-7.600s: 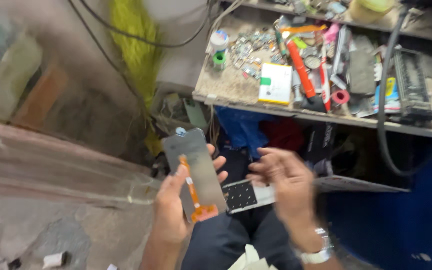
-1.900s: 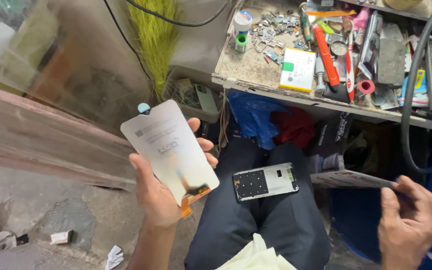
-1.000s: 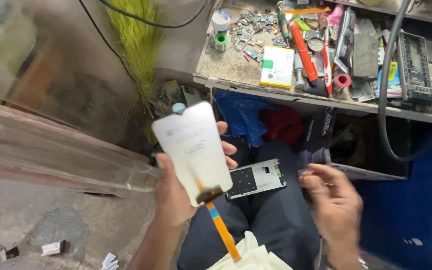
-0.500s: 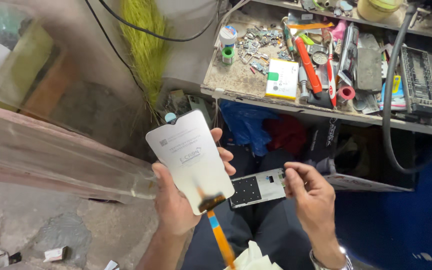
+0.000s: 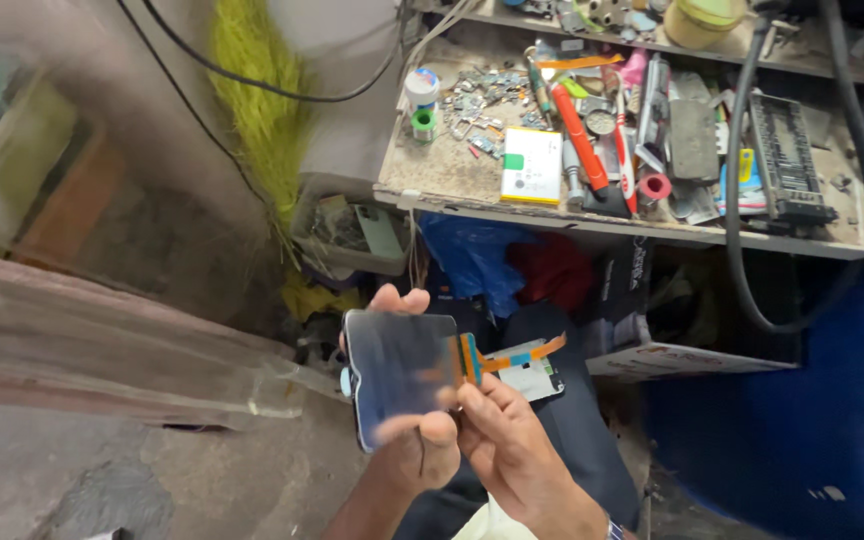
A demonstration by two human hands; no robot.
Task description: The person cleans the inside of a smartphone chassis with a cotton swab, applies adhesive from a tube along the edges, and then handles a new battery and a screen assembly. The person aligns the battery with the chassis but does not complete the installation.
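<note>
Two hands meet over the lap at the frame's lower middle. On the left, a blurred glass pane (image 5: 12, 170) and yellow bristles (image 5: 257, 110) stand hard to make out. The left hand (image 5: 407, 440) grips a dark phone screen panel (image 5: 402, 375), thumb pressed across its lower edge, fingertips peeking over the top; its palm is hidden behind the panel. Just beside it, the right hand (image 5: 512, 440) pinches the panel's orange flex cable (image 5: 512, 355), which partly covers an opened phone (image 5: 537, 380) on the knee. Further right, a cluttered workbench (image 5: 432, 175) is cut off above.
</note>
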